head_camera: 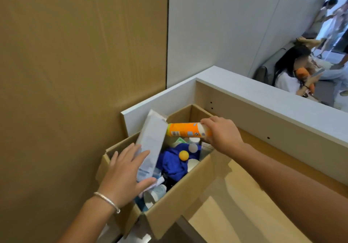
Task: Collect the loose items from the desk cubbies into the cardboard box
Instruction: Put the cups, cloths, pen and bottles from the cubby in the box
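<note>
1. Right hand (223, 133), centre of frame: fingers (207, 120) curl over the white capped end of an orange bottle (185, 129), thumb underneath. Firm grasp. The bottle lies horizontal above the open box, its base pointing left and touching or nearly touching the pale carton.
2. Left hand (124, 173), lower left of centre: fingers (140, 155) spread flat along the lower part of a tall pale carton (150, 145), thumb wrapped under its near edge. The carton is held, tilted, its lower end down inside the box and its top leaning toward the upper left.
3. A silver bangle (107, 201) sits on the left wrist.
4. Cardboard box (180, 192), flaps open, lower centre. Inside, below the bottle: a blue cloth (172, 162), a small orange ball (183, 155) resting on it, a white ball (193, 147) just beside, white lids and small pale containers; details blurred.
5. The box stands on a light wooden desk surface (244, 205), against a white-topped partition (263, 99) running to the right.
6. Brown panel (75, 54) fills the left of frame.
7. Upper right, beyond the partition: other people, blurred.
</note>
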Available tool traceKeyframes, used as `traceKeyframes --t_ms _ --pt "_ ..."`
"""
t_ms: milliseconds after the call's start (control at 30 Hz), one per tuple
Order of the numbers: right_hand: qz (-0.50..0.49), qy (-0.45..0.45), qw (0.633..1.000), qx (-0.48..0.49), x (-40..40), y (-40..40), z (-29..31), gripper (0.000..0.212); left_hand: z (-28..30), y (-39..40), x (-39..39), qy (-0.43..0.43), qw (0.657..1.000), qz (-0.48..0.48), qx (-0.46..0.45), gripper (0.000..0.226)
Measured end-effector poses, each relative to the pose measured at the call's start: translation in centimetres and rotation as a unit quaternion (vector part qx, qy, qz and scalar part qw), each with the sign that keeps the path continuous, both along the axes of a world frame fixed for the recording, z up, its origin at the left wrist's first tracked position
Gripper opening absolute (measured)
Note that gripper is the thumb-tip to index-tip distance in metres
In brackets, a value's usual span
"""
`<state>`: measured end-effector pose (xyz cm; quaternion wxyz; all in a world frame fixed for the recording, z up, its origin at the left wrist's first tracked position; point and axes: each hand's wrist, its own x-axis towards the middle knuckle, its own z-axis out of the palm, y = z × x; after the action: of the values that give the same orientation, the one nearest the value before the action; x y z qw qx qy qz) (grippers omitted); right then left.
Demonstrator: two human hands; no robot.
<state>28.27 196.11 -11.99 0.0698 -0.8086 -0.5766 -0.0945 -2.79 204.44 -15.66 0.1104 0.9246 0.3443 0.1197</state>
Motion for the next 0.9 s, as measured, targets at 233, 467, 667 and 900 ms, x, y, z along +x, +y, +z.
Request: traceKeyframes --t_ms 233,467,667,900 --pt "-0.028 -0.035 0.999 -0.003 0.6 0.5 -2.0 0.064 -1.5 0.9 -3.0 -0.045 0.992 0.121 0.011 0.074" --pt "0.008 0.071 0.990 -0.122 1.6 -2.4 -4.8 0.060 -1.6 3.1 -2.7 0.013 0.974 0.190 -0.121 0.086" --pt "0.029 0.069 0.989 -0.129 1.4 -5.3 -5.3 0.083 -1.6 3.2 -1.9 0.008 0.974 0.187 -0.130 0.081" --pt "-0.002 0.087 0.989 -0.116 -1.1 -8.7 -5.7 0.080 -1.4 3.0 -1.9 0.027 0.981 0.152 -0.118 0.073"
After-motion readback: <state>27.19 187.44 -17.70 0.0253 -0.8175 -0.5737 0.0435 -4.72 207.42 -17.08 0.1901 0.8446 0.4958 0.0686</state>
